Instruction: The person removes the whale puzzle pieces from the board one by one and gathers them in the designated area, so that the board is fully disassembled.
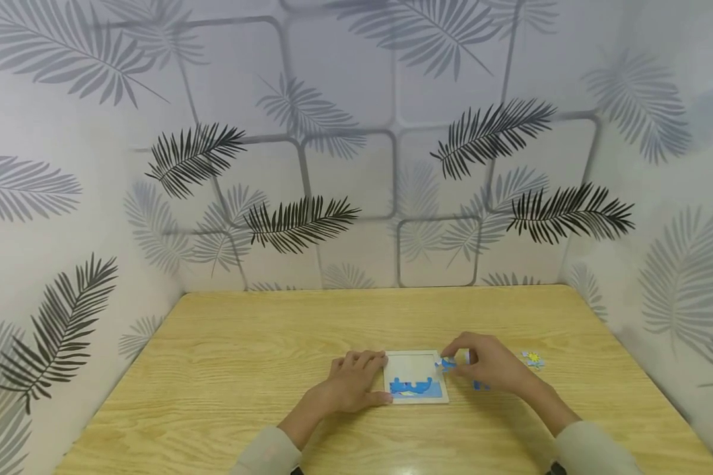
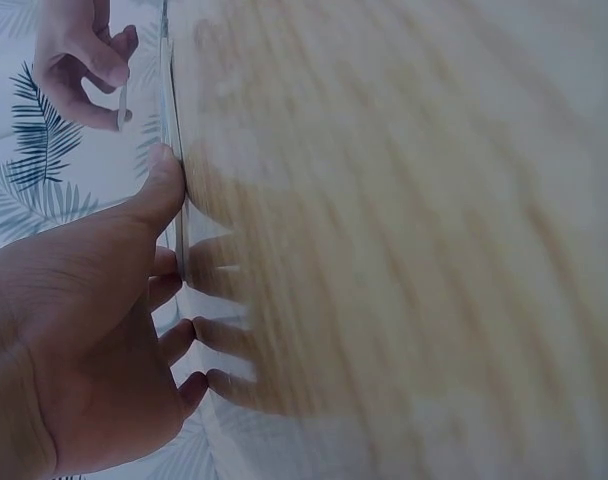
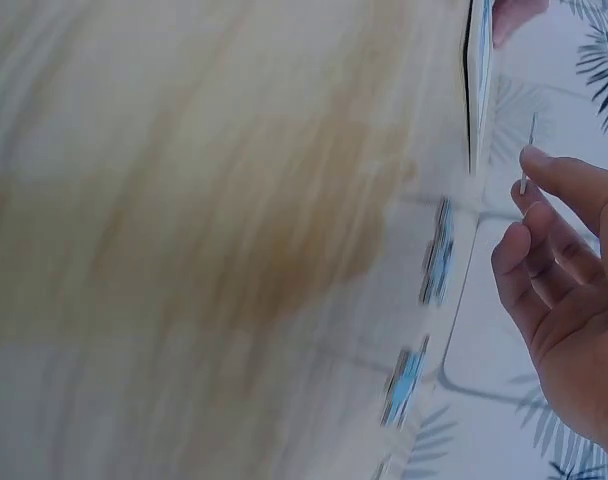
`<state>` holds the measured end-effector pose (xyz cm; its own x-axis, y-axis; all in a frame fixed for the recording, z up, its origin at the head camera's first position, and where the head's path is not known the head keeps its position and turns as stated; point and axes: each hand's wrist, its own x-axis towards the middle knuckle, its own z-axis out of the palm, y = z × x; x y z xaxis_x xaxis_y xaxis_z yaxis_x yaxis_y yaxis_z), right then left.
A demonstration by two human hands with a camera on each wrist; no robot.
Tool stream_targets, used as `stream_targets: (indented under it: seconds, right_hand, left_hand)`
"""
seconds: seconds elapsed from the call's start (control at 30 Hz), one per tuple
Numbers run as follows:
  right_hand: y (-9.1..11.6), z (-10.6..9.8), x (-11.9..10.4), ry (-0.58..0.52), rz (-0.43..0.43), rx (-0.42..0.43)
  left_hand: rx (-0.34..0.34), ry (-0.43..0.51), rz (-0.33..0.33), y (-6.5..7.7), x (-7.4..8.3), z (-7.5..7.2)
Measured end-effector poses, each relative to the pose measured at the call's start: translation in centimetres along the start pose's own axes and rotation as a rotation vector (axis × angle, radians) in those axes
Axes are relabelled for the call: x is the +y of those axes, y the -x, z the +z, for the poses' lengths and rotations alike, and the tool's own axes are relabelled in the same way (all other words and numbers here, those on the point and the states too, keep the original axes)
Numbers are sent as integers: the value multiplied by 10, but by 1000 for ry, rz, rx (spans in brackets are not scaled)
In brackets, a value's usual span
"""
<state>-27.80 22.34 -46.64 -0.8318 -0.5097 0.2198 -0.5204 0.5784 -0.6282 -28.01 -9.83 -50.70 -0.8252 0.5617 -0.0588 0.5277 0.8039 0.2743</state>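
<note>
A square puzzle board with a pale rim lies on the table, its lower part filled with blue puzzle pieces. My left hand rests at the board's left side, its thumb and fingers spread and touching the edge. Between thumb and fingertips, my right hand pinches a blue puzzle piece just above the board's right edge. In the right wrist view, the pinched piece appears edge-on, as a thin strip raised off the table.
Loose blue pieces lie under and beside the right hand, partly hidden. Farther right is a loose piece with a yellow figure. Wood-grain tabletop surrounds the board, and leaf-patterned walls stand behind and at the sides.
</note>
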Motion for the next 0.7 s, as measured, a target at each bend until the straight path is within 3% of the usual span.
stream_targets:
  seconds: [0.37,0.7]
  right_hand:
    - [42,-37,28,-56,81,51]
    - [71,-56,49,10,129,83]
  left_hand:
    - [6,-11,9,-2,0,0]
    - [2,-14,3,-4,-3,3]
